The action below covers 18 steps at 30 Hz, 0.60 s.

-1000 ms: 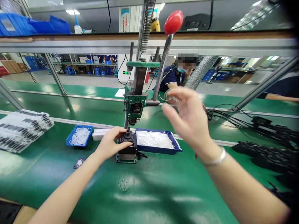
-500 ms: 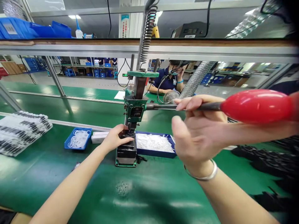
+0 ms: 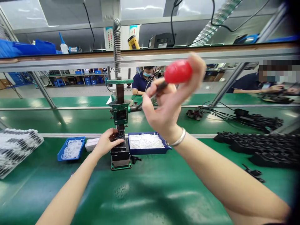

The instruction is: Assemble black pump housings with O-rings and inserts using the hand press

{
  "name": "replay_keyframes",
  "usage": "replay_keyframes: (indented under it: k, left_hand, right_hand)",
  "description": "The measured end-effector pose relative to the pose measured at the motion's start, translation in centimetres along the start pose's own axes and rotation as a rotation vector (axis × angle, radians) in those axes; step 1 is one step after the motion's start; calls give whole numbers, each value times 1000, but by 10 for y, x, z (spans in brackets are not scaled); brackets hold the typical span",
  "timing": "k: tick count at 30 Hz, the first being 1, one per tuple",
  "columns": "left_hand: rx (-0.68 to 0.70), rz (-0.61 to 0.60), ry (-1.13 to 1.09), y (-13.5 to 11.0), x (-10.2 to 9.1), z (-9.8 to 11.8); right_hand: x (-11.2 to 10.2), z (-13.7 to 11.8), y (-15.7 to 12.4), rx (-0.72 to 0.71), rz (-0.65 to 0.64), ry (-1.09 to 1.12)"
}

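Note:
A hand-operated lever press (image 3: 121, 115) with a green frame and a coil spring on top stands on the bench. Its lever (image 3: 161, 87) slopes up toward me and ends in a red knob (image 3: 178, 72). My right hand (image 3: 167, 104), slightly blurred and wearing a bracelet, has its fingers curled around the lever below the knob. Down at the press base, my left hand (image 3: 105, 143) pinches a small black part (image 3: 120, 136) directly under the ram. The fingers partly hide that part, so its exact shape is unclear.
A blue tray of white rings (image 3: 71, 148) and a blue tray of white strips (image 3: 147, 142) flank the press. White-and-black stacked pieces (image 3: 18, 147) lie left, rows of black parts (image 3: 260, 147) right. An overhead shelf (image 3: 211, 57) crosses above; two people sit beyond.
The lever has swung from nearly level to a steeper upward slope, and my right hand has moved along with it. My left hand stays at the press base. The camera view has shifted right.

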<state>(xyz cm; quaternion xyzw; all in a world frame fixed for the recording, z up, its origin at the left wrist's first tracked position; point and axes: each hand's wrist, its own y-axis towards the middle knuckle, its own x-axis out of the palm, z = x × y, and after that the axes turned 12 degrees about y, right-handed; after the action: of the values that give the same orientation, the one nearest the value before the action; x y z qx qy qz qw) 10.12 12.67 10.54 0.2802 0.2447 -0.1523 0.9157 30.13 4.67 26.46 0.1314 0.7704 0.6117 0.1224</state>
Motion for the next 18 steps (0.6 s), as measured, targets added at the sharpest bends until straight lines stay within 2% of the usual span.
replay_keyframes:
  k: [2, 4, 6, 7, 9, 13, 14, 15, 18]
  left_hand:
    - [-1, 18, 9, -6, 1, 8]
    - [9, 37, 28, -19, 4, 19]
    - [45, 70, 76, -39, 11, 33]
    - [69, 92, 109, -51, 16, 40]
    - [113, 146, 172, -74, 28, 51]
    - [187, 218, 254, -106, 64, 54]
    - [217, 240, 281, -110, 75, 52]
    - [252, 260, 309, -113, 88, 50]
    - [363, 253, 363, -118, 129, 47]
  right_hand:
    - [-10, 12, 32, -37, -64, 3]
    - [-19, 24, 58, 6, -192, -10]
    - [-26, 30, 62, 90, -257, -28]
    - [-28, 27, 53, 135, -275, -40]
    - [-31, 10, 11, 247, -342, -82]
    - [-29, -50, -121, 594, -657, -156]
    - [-28, -62, -153, 709, -665, -192]
    - [-28, -70, -181, 809, -608, -232]
    - [-38, -74, -237, 898, -420, -375]
